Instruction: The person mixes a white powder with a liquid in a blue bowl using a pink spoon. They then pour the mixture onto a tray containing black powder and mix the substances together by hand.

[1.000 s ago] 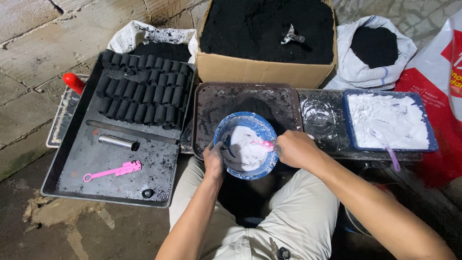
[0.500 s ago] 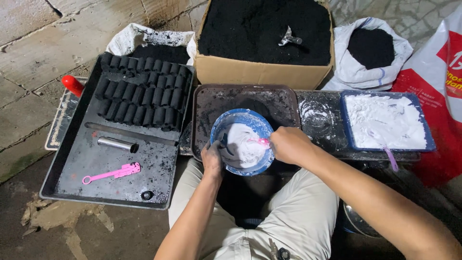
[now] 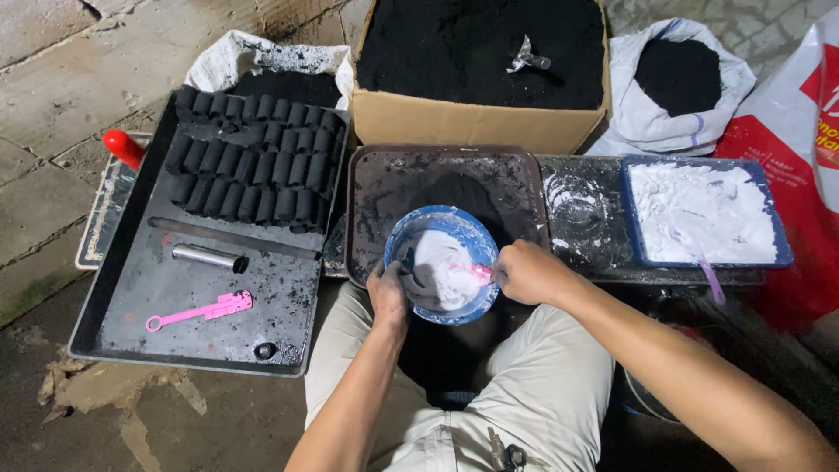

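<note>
R hand [image 3: 527,273] w/ pink spoon [image 3: 479,273] shifted slightly toward bowl [image 3: 443,262] centre; white paste smoother.

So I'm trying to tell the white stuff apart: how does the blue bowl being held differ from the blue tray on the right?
The blue bowl is round; the blue tray is rectangular. The bowl is gripped by the left hand while the right hand works a pink utensil in it; the tray sits untouched. The bowl's white contents look smeared and wet, the tray's dry and powdery. Both are blue and hold white material.
</note>
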